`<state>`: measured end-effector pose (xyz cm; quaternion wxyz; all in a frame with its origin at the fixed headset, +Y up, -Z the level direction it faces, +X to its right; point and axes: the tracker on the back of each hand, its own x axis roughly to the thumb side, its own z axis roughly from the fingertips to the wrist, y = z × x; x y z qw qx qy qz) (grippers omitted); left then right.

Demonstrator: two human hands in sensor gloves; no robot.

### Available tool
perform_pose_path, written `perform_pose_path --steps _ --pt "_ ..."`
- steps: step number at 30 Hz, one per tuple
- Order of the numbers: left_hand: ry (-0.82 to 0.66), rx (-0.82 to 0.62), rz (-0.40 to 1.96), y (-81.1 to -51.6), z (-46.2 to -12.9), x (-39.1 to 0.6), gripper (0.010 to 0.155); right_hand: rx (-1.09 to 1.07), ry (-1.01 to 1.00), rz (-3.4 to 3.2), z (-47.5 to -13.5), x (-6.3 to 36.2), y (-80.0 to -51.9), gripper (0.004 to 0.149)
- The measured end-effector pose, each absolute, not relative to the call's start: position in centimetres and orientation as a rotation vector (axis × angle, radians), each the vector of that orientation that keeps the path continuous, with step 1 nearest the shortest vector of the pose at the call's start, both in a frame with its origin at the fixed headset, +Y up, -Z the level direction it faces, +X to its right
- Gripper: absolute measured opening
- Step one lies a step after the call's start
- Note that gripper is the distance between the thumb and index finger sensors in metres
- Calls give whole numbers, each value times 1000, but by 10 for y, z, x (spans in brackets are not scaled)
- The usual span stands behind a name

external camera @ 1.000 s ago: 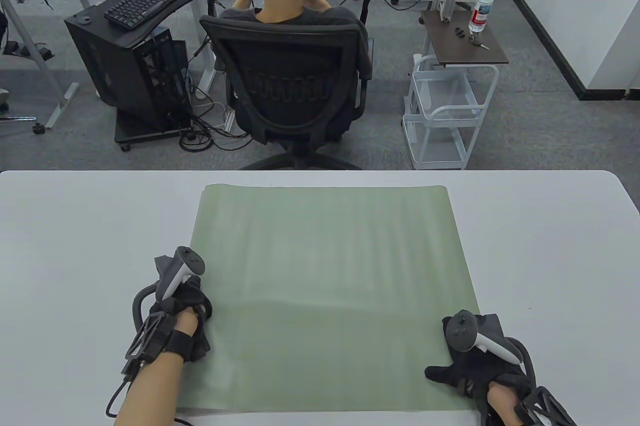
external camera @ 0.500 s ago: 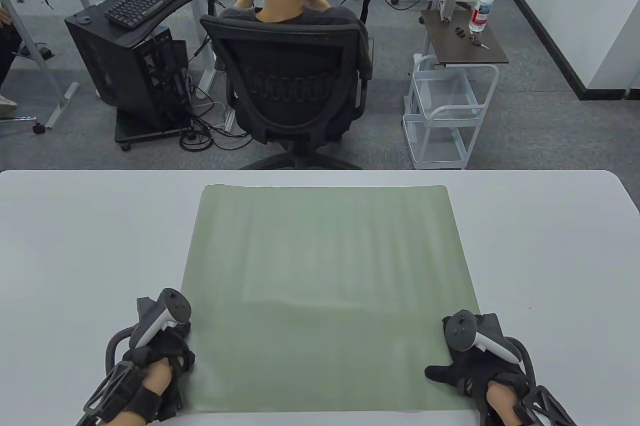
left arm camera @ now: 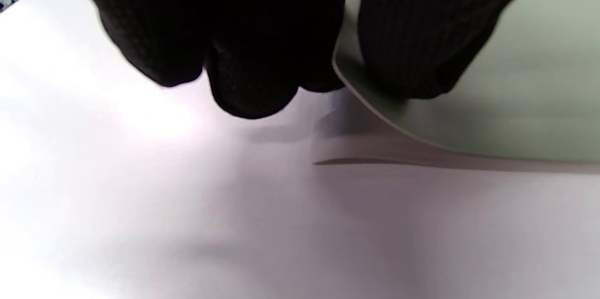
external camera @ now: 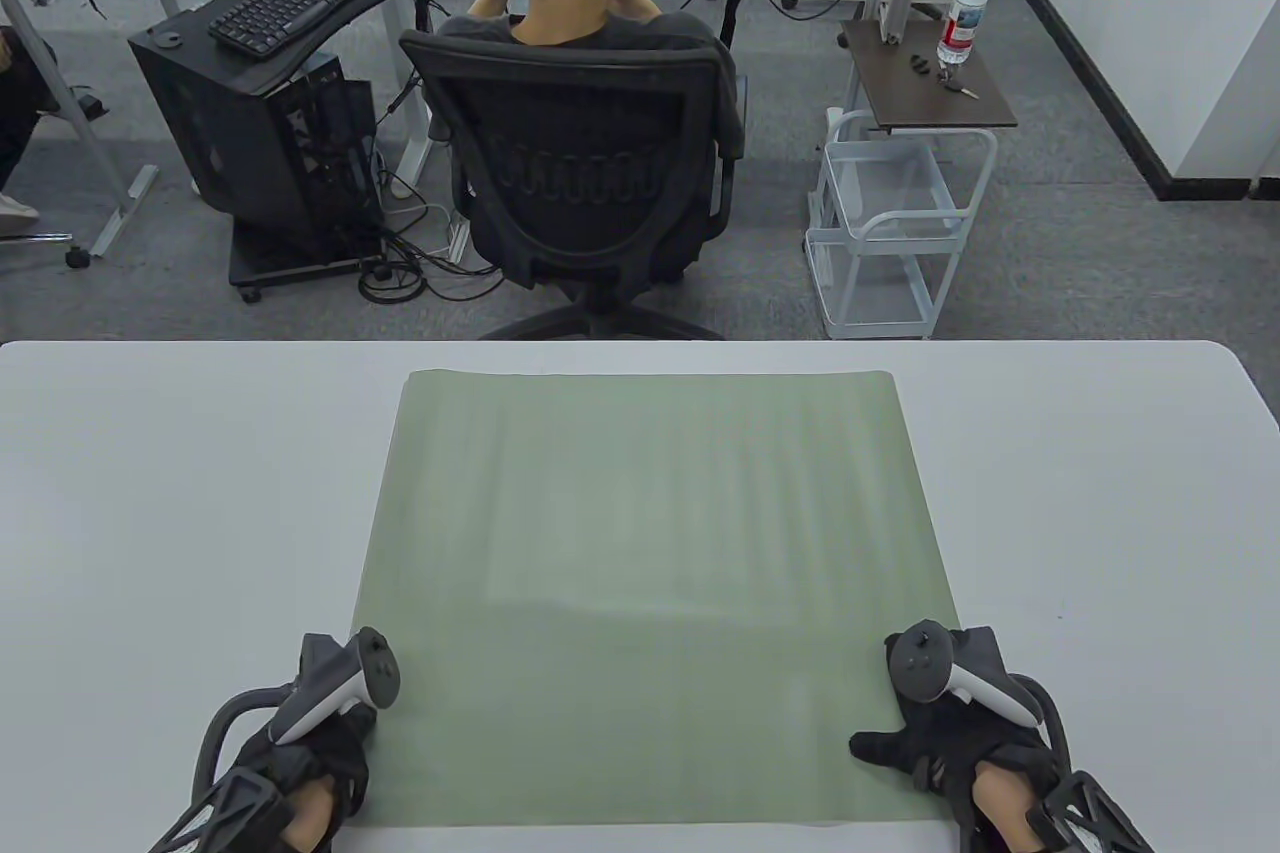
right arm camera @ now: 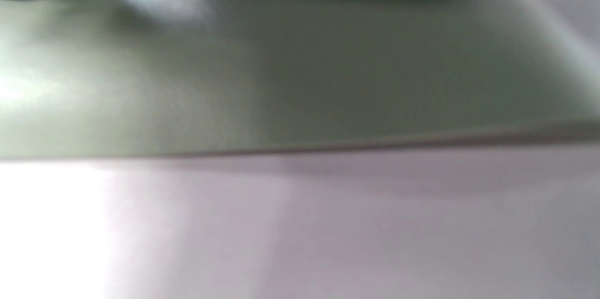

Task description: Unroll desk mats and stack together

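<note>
Left hand (external camera: 315,753) slid back along flat sage-green rubber desk mat (external camera: 650,593) — now pinching its near-left corner; right hand (external camera: 960,728) unmoved, grip unclear. 1 mat unrolled.

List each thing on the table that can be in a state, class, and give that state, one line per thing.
green desk mat: unrolled, lying on the table, its near left corner lifted a little.
left hand: pinches the mat's near left corner, thumb on top.
right hand: rests on the mat's near right corner; the grip is not clear.
table: bears the mat.
</note>
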<state>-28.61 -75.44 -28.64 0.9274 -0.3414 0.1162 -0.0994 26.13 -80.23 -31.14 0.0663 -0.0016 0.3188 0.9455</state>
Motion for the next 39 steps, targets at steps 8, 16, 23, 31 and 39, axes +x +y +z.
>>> perform_pose_path --steps 8,16,23,31,39 --pt "193 -662 -255 -758 -283 -285 72 -6 958 2855 -311 261 -802 104" --pt "127 -592 -397 -758 -280 -279 73 -4 956 2856 -311 261 -802 104" --pt "76 -592 -481 -757 -281 -276 73 -5 958 2854 -311 261 -802 104" --pt "-14 -563 -424 -758 -278 -281 75 21 958 2870 -310 262 -792 109" --pt "-104 -660 -405 -768 -270 -274 99 68 998 2985 -292 258 -776 125"
